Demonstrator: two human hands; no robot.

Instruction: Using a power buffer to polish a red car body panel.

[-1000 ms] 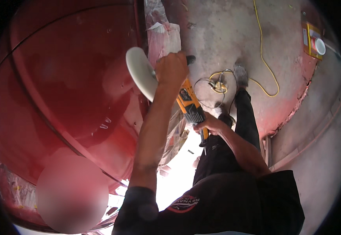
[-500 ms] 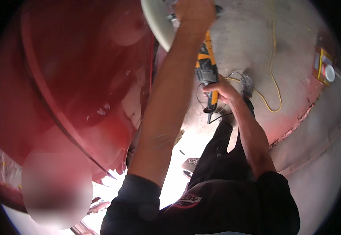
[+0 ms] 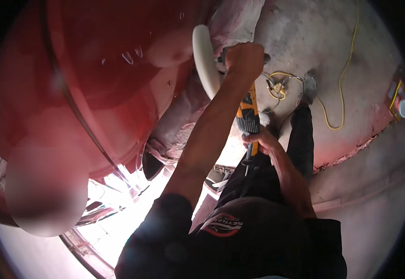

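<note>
My left hand (image 3: 244, 60) is wrapped round the black front handle of a yellow-and-black polisher (image 3: 247, 118), close behind its round white pad (image 3: 205, 60). Lower down, the fingers of my right hand (image 3: 263, 139) close round the rear grip, and the tail end points toward my body. The pad stands edge-on beside a glossy red car body panel (image 3: 109, 88); I cannot tell whether they touch. My left forearm covers part of the tool.
Masking sheet (image 3: 235, 21) hangs beyond the pad. On the floor to the right runs a yellow cord (image 3: 341, 93), bunched near my foot (image 3: 309, 86). A white cup-like container (image 3: 401, 107) is at far right. Bright light floods the lower left.
Both hands and the polisher have come nearer my body, and the white pad now shows almost whole. The view has shifted too, revealing the masking sheet and bunched cord.
</note>
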